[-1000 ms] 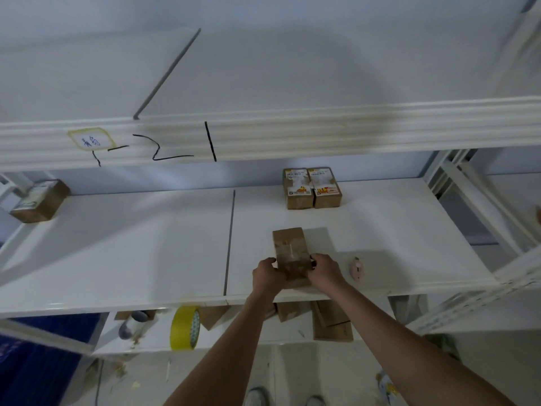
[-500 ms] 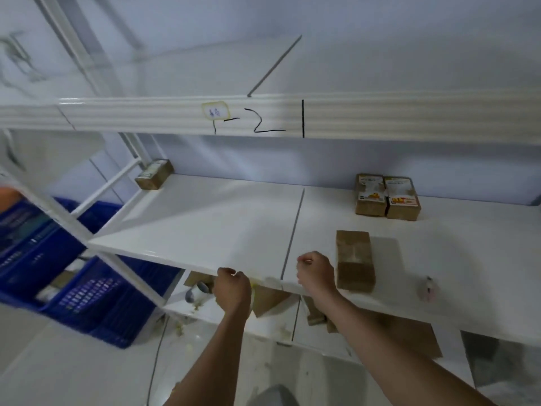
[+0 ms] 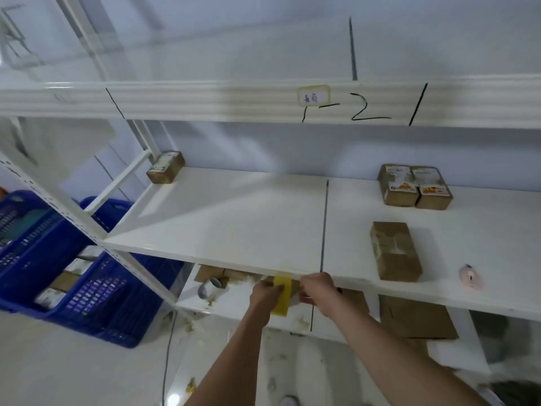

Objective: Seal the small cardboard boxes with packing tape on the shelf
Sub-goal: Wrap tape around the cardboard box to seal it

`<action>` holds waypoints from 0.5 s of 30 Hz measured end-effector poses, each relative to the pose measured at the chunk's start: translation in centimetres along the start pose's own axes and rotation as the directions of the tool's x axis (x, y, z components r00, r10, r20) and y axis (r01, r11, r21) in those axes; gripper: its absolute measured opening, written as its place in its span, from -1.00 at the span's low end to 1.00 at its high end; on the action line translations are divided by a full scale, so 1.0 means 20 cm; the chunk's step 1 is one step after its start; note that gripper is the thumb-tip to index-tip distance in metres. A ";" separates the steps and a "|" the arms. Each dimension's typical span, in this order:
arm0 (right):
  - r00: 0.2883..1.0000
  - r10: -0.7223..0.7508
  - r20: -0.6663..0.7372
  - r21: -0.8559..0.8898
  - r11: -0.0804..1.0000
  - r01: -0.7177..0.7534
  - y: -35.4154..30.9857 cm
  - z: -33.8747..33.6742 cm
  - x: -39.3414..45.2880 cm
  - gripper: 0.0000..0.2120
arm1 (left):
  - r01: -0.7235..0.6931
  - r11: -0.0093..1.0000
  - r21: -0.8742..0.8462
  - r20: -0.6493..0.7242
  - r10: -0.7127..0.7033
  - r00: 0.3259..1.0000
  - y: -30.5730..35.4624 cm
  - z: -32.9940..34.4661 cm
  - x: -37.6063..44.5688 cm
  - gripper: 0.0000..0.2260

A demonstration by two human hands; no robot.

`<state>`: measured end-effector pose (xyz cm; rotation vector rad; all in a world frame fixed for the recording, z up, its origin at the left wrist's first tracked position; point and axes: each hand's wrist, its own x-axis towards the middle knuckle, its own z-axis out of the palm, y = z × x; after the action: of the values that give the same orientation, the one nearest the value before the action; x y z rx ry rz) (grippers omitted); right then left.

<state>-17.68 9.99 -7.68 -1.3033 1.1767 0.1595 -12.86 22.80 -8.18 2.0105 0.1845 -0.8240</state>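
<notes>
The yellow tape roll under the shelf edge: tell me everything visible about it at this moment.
The yellow tape roll shows as a bright yellow band, seen mostly edge-on and blurred, so its core and any loose end cannot be made out. It sits just below the front edge of the middle shelf, above the lower shelf. The left hand grips it from the left; the right hand is curled against its right side, apparently pinching at it.

A plain brown cardboard box [image 3: 395, 251] lies flat on the white shelf [image 3: 234, 224], taped across its top

Shelf [image 3: 234, 259] edge hides most of the tape roll [image 3: 281, 295].
</notes>
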 end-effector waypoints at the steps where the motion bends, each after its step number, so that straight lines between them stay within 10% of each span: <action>1: 1.000 -0.006 -0.012 0.002 1.000 0.006 0.00 0.03 -0.01 -0.81 | -0.005 1.000 -0.013 0.015 0.005 1.000 -0.01 -0.01 0.01 -0.69; 15: 0.990 0.135 -0.034 0.276 0.954 -0.120 0.00 0.25 0.08 -0.55 | -0.018 0.995 -0.097 0.203 0.038 0.979 0.04 -0.13 0.04 -0.86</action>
<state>-14.03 13.10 -9.73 -0.9947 1.2799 0.0539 -10.70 24.32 -7.29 1.8221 0.0756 -0.9791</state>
